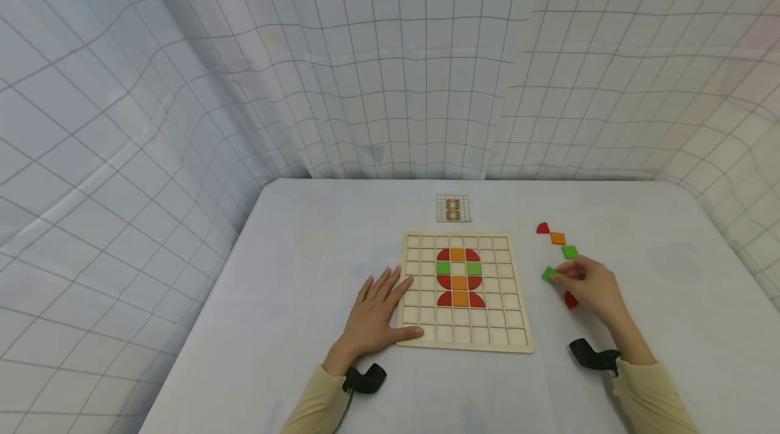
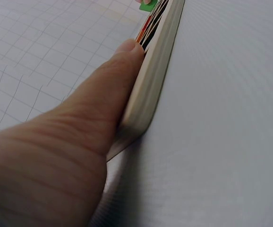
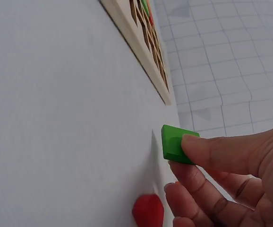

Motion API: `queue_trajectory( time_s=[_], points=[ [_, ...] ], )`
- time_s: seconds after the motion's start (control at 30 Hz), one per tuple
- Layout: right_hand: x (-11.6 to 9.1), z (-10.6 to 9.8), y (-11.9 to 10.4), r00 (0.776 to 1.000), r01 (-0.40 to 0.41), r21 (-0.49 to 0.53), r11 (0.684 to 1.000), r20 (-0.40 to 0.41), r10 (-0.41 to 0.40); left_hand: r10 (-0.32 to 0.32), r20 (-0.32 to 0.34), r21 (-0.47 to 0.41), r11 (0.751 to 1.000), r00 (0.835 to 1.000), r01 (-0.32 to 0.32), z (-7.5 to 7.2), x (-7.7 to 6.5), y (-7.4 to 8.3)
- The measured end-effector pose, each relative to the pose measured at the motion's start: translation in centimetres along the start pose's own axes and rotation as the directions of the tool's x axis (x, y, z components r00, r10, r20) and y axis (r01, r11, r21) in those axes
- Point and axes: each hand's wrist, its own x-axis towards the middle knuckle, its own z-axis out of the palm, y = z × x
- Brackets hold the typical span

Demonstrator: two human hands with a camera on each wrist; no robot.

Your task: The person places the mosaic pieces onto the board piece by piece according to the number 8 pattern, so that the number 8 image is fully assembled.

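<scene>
R hand (image 1: 588, 285) had its fingers (image 3: 191, 177) & thumb narrowed in a pinch on a green tile (image 3: 173, 139), held just above the bench (image 1: 292, 271), to the R of the board (image 1: 466, 346) & apart from it. R wrist view: thumb on the tile's face, a fingertip under it, other fingers curled beneath. A red pc (image 1: 571, 300) lay on the bench nr that hand, on its near side. A loose green tile (image 1: 569, 252) was just beyond the fingertips, then an orange tile (image 1: 557, 238), then a red quarter (image 1: 543, 228), in a slanting line running away & L. L hand (image 1: 373, 319) was spread wide, palm down, at the board's L edge: thumb on the near L corner, index tip on the L side, other fingers nr the edge. L wrist view: thumb lay along the rim. Board was flat on the bench, a grid w/ pcs in 4 rows: red-orange-red; green either side of a middle cell; red-orange-red; red-orange-red. Just past its far edge was a small card (image 1: 453, 208) w/ a similar coloured pattern on a grid. Black mounts (image 1: 364, 380) on both wrists, pale sleeves (image 1: 318, 401) below. Grid-lined white curtains (image 1: 390, 68) stood behind & at both sides.
</scene>
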Motion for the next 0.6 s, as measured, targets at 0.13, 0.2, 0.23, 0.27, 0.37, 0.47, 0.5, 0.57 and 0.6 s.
queue_trajectory(
  time_s=[0.13,0.2,0.23,0.27,0.37,0.47,0.5,0.57,0.6],
  points=[
    [-0.2,0.7,-1.2,0.999,0.026,0.038,0.999,0.025,-0.027,0.004,-0.01,0.004,1.0,1.0,-0.004,0.1,-0.1,0.0],
    [-0.3,1.1,-1.9,0.998,0.048,0.055,0.997,0.041,-0.05,0.005,-0.011,0.005,1.0,1.0,-0.004,0.1,-0.1,0.0],
    [-0.3,1.3,-2.2,0.997,0.06,0.062,0.996,0.05,-0.063,0.005,-0.012,0.005,1.0,1.0,-0.005,0.1,-0.1,0.0],
    [-0.4,1.6,-2.6,0.996,0.069,0.066,0.995,0.058,-0.073,0.004,-0.01,0.005,1.0,1.0,-0.004,0.1,-0.1,0.0],
    [-0.7,2.4,-3.8,0.991,0.103,0.085,0.991,0.081,-0.11,0.002,-0.006,0.005,1.0,1.0,-0.002,0.1,-0.1,-0.1],
    [-0.9,3.5,-5.0,0.984,0.123,0.103,0.987,0.115,-0.135,0.003,-0.009,0.005,1.0,1.0,-0.003,0.1,0.0,-0.1],
    [-1.0,3.9,-5.3,0.981,0.131,0.112,0.985,0.129,-0.145,0.004,-0.01,0.004,1.0,1.0,-0.004,0.1,0.0,-0.1],
    [-1.3,4.8,-6.0,0.974,0.141,0.129,0.982,0.159,-0.16,0.003,-0.008,0.005,1.0,1.0,-0.003,0.1,0.0,-0.1],
    [-1.4,5.2,-6.2,0.97,0.148,0.138,0.979,0.173,-0.171,0.002,-0.007,0.005,1.0,1.0,-0.002,0.1,0.0,0.0]
  ],
)
